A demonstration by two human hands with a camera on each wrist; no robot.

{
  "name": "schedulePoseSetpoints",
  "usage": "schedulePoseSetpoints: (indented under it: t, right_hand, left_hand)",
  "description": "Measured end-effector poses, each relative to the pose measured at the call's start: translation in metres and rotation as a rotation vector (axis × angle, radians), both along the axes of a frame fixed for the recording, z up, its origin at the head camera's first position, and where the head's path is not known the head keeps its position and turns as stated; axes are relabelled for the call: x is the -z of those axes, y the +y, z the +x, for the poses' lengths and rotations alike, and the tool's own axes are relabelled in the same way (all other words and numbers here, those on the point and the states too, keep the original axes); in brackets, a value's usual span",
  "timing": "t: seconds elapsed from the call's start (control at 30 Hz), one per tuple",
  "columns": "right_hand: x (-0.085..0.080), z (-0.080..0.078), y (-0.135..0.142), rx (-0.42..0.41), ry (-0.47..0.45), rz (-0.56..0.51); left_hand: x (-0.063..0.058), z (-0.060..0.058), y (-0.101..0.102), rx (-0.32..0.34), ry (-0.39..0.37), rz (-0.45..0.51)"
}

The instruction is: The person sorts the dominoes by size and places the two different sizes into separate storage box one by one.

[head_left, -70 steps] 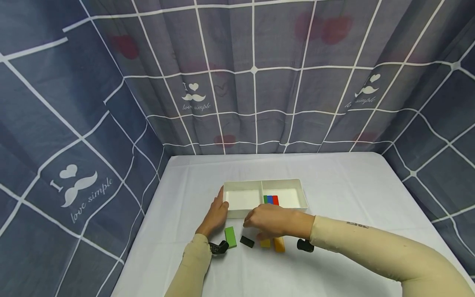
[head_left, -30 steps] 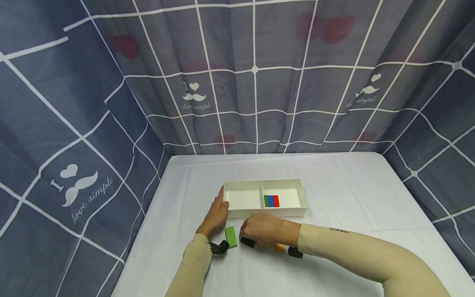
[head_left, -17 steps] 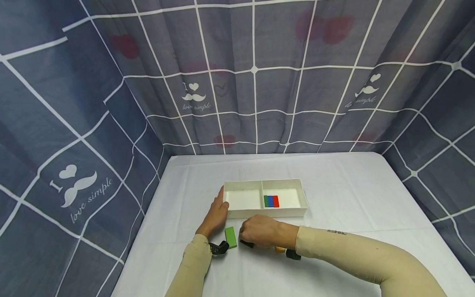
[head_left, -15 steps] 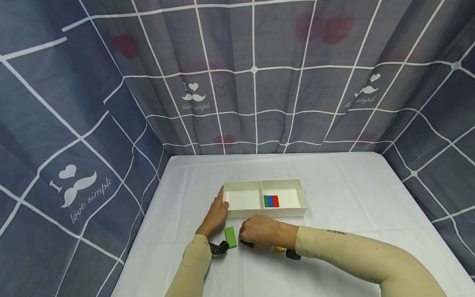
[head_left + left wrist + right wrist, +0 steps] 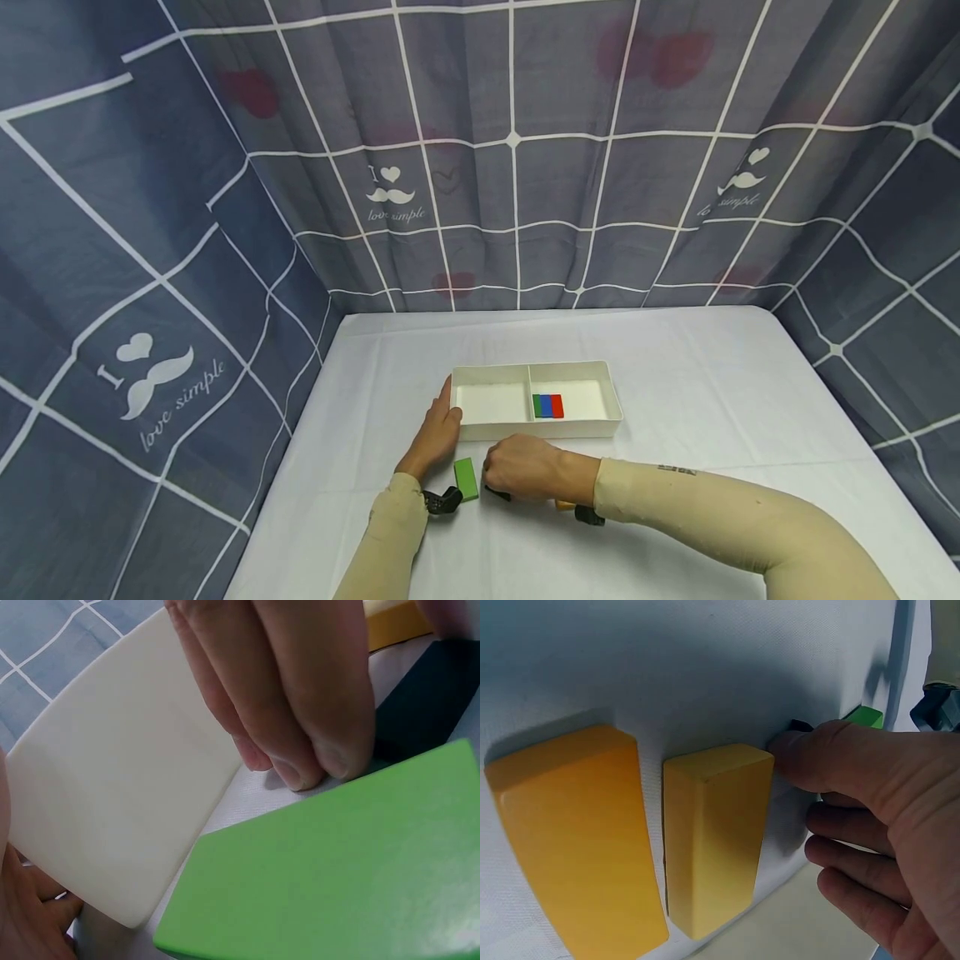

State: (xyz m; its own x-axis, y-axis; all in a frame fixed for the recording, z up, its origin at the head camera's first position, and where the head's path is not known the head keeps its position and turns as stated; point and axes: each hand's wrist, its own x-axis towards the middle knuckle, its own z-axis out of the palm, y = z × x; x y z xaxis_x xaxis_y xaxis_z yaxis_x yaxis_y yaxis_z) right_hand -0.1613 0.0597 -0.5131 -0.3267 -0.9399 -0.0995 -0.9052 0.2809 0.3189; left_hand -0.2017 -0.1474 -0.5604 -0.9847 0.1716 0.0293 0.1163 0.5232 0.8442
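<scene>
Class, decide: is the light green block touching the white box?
Apart: the head view shows white cloth between the light green block and the front wall of the white box.

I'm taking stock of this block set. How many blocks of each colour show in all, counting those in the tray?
Green: 2 (light green block, dark green block)
Blue block: 1
Red block: 1
Black block: 1
Yellow block: 1
Orange block: 1
Total: 7
</scene>
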Motion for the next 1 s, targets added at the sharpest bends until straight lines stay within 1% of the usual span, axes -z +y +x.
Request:
schedulePoseSetpoints:
  t: [0.13, 0.23, 0.33, 0.43, 0.53, 0.57, 0.7, 0.77, 0.8, 0.83, 0.87, 0.93, 1.0]
  right_hand:
    - [0.0, -0.001, 0.0, 0.003, -0.005, 0.003]
    - [0.0, -0.001, 0.001, 0.002, -0.001, 0.008]
    - [-0.002, 0.0, 0.002, 0.004, -0.022, 0.013]
    - [-0.006, -0.001, 0.004, 0.012, -0.049, 0.016]
    - [-0.01, -0.003, 0.005, 0.021, -0.069, 0.02]
    - [-0.012, -0.003, 0.005, 0.023, -0.07, 0.023]
    - [-0.018, -0.005, 0.007, 0.036, -0.098, 0.022]
    - [-0.021, -0.006, 0.008, 0.047, -0.115, 0.014]
    - [-0.022, -0.007, 0.009, 0.054, -0.128, 0.008]
    - [-0.024, -0.007, 0.01, 0.059, -0.138, 0.002]
    - [-0.025, -0.008, 0.011, 0.064, -0.15, -0.005]
    - [-0.029, -0.008, 0.013, 0.071, -0.178, -0.02]
    - [-0.034, -0.008, 0.015, 0.077, -0.197, -0.033]
  left_hand:
    - [-0.001, 0.001, 0.0, -0.002, -0.008, -0.003]
    - [0.0, 0.0, 0.0, -0.003, -0.009, -0.006]
    - [0.001, 0.0, 0.001, -0.011, -0.007, -0.008]
    - [0.001, 0.0, 0.001, -0.011, -0.01, -0.003]
    - [0.001, 0.0, 0.0, -0.008, 0.003, 0.019]
    - [0.006, -0.002, -0.001, -0.002, 0.021, 0.014]
    - [0.006, -0.003, -0.002, 0.002, 0.049, 0.032]
    - [0.006, -0.004, -0.002, 0.005, 0.044, 0.037]
    - [0.001, -0.002, -0.001, 0.003, 0.03, 0.05]
    - [0.0, -0.001, -0.001, 0.004, 0.025, 0.06]
    - [0.003, -0.002, -0.002, 0.009, 0.035, 0.044]
    - [0.001, -0.001, -0.002, 0.009, 0.032, 0.037]
    - [0.001, 0.0, -0.002, 0.009, 0.046, 0.031]
